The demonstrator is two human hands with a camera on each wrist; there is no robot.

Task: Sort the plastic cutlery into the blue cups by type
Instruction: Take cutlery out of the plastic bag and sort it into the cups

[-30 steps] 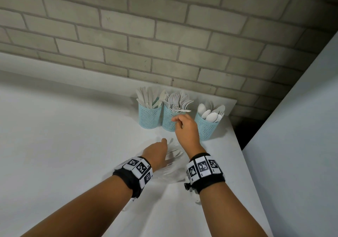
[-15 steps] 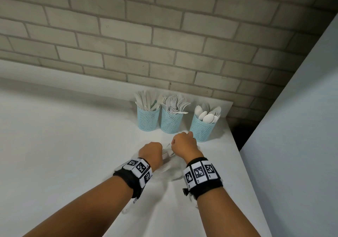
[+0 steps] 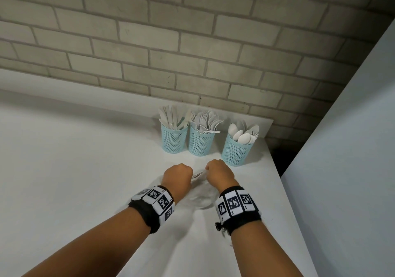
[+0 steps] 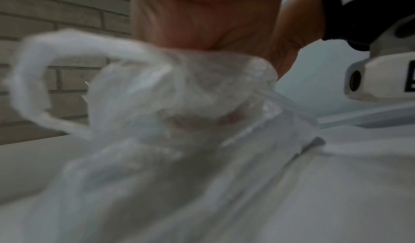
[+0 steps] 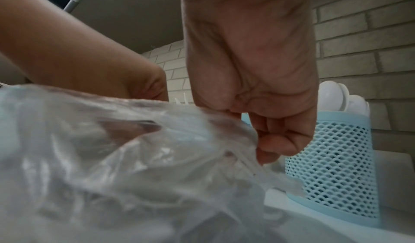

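Note:
Three blue mesh cups stand by the brick wall: the left cup (image 3: 174, 139) with knives, the middle cup (image 3: 201, 141) with forks, the right cup (image 3: 236, 151) (image 5: 336, 167) with spoons. In front of them a clear plastic bag (image 3: 201, 197) (image 4: 179, 122) (image 5: 123, 149) lies on the white table (image 3: 74, 170). My left hand (image 3: 178, 175) grips the bag's top edge with curled fingers. My right hand (image 3: 218, 173) (image 5: 269, 140) pinches the bag's other edge next to the spoon cup. What the bag holds is too blurred to tell.
The table's right edge (image 3: 284, 191) runs close to my right wrist, with a dark gap and a pale grey panel (image 3: 342, 148) beyond. The brick wall (image 3: 192, 52) rises right behind the cups. Bare table surface stretches to the left.
My right hand came back down from the fork cup to the bag and took hold of its edge. My left hand curled into a grip on the bag.

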